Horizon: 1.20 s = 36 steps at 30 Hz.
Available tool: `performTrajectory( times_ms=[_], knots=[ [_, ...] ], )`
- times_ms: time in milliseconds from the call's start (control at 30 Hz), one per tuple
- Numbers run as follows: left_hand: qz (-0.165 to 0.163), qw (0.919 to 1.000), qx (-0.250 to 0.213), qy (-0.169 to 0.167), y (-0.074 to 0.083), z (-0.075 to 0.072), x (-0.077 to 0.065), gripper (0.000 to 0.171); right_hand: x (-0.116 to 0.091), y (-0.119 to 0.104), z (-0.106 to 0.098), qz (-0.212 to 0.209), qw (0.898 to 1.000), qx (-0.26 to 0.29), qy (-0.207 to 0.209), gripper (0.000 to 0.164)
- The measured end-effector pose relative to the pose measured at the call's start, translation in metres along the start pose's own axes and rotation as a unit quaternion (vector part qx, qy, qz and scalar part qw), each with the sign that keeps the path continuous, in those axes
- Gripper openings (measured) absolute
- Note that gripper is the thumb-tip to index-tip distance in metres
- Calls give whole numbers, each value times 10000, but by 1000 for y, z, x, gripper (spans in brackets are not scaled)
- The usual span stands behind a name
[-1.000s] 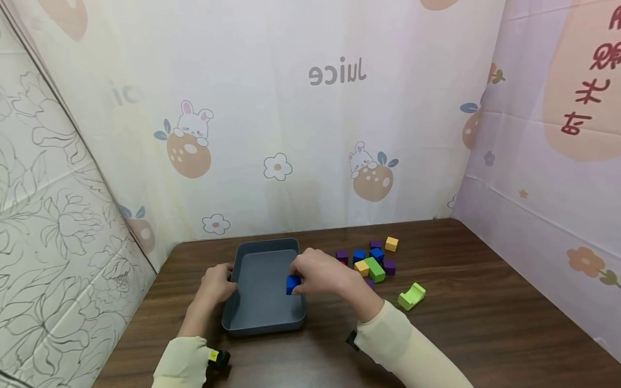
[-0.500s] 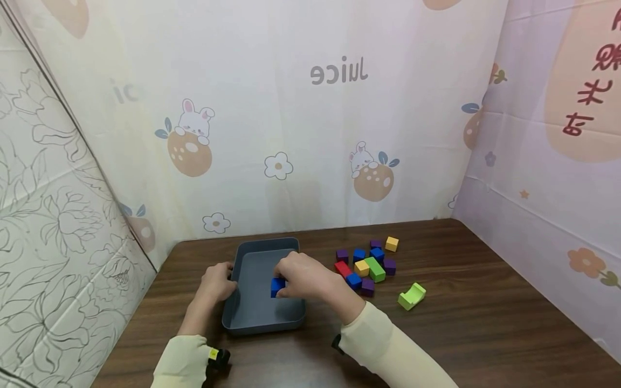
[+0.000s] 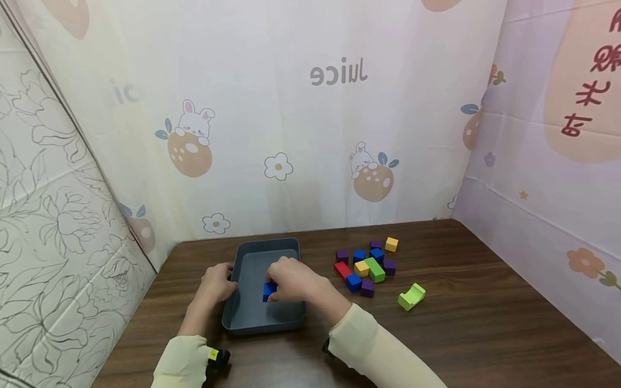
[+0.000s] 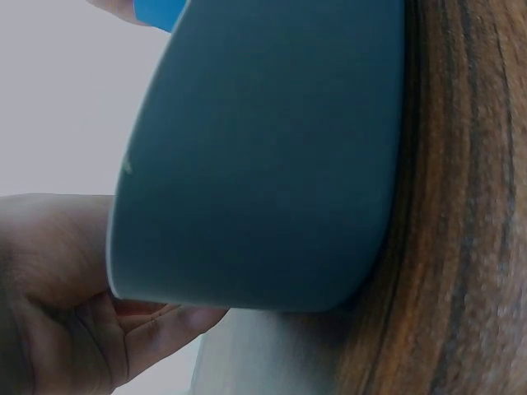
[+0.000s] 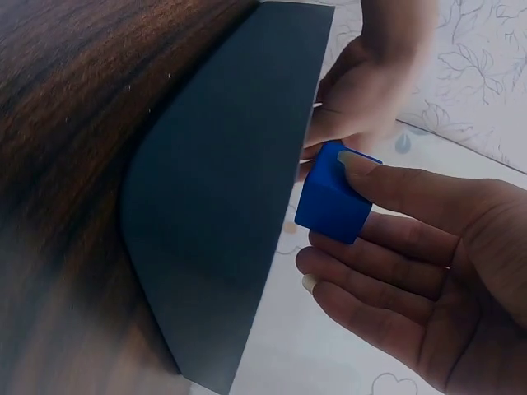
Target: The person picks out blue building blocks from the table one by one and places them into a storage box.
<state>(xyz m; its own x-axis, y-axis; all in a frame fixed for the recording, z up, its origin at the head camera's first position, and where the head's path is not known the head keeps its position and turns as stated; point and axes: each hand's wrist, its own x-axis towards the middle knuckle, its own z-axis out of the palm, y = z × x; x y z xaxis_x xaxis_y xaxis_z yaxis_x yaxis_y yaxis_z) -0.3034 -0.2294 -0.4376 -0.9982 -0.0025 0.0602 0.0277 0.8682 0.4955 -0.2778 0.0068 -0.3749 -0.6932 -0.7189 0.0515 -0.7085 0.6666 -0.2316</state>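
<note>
Dark wooden table [image 3: 485, 323], cartoon-print walls [image 3: 301, 134]

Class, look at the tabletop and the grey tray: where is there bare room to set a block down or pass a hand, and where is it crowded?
Bare wood lies right of the green arch block and along the near edge. The grey tray floor is bare except where the right hand holds the blue cube. The block cluster is crowded; the left hand grips the tray's left wall.

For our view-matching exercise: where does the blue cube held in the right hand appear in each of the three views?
Head: the blue cube sits low and left of centre, over the grey tray, pinched by the right hand.
Left wrist: only a blue corner shows at the top edge.
Right wrist: right of centre, beside the tray's wall.
Shared landmark: the grey tray, which the left hand holds.
</note>
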Motion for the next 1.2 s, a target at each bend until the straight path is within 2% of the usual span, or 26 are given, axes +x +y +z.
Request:
performTrajectory(
  times_ms=[300, 633, 900, 1200],
  knots=[
    [-42, 10000, -25, 10, -2, 1, -2, 45, 9, -9, 11, -3, 10000, -27, -13, 20],
    [-21, 9999, -110, 2, -4, 2, -1, 44, 18, -16, 25, -3, 9996, -294, -46, 21],
    [-2, 10000, -77, 31, -4, 1, -1, 44, 22, -20, 29, 154, 9995, -247, -98, 20],
    [53, 10000, -43, 32, -3, 0, 0, 46, 25, -25, 35, 218, 9987, -444, -140, 19]
  ],
)
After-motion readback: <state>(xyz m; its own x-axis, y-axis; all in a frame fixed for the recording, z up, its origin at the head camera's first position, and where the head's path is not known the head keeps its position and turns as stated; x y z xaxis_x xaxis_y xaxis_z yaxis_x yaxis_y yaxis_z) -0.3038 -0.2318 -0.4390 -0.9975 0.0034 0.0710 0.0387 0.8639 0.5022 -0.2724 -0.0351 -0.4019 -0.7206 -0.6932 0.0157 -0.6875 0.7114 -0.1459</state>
